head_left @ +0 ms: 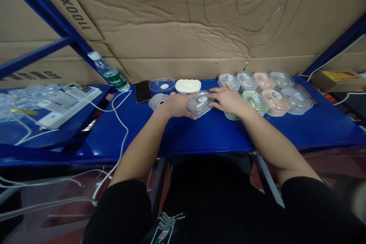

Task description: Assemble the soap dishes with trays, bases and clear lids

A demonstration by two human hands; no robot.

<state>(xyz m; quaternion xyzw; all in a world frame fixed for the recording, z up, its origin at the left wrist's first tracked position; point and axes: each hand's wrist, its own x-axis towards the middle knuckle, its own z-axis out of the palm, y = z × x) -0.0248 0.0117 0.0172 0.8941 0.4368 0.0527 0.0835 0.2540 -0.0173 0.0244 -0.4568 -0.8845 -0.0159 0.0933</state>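
Observation:
A grey box with a clear lid and a round label stands between my hands on the blue table. My left hand grips its left side, thumb at the lower front edge. The fingers of my right hand are spread, with their tips at the box's right side. Behind my left hand lie a clear lid with a white round label and a cream tray. A grey tray sits left of that hand, partly covered by it.
Several lidded grey, pink and green boxes stand in two rows at the right. A phone, a water bottle and a white cable are at the left. Cardboard rises behind the blue table.

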